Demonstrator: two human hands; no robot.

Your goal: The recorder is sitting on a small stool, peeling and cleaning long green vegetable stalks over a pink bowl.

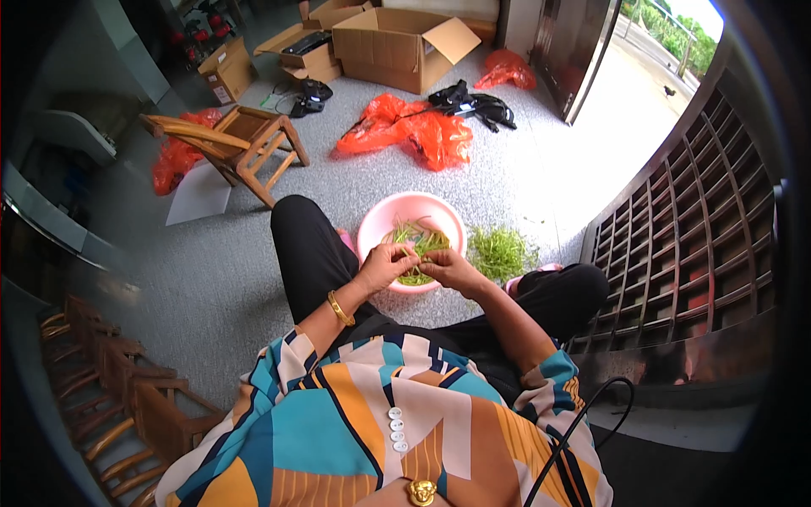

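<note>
Over a pink plastic basin (410,204) on the floor, my left hand (385,265) and my right hand (453,271) meet with their fingertips pinched close together. A thin green vegetable stem (407,251) shows at the left fingertips, and the right fingers pinch at the same spot. Their grip hides most of the stem. Inside the basin lies a loose heap of cut green stems (437,239), partly covered by both hands. A pile of leafy green trimmings (500,253) rests on the floor just right of the basin.
A wooden chair (244,142) stands ahead to the left; more wooden chairs (158,405) line the lower left. Red plastic bags (412,130), black straps (472,104) and cardboard boxes (380,54) lie farther ahead. A metal grille door (684,222) flanks my right side.
</note>
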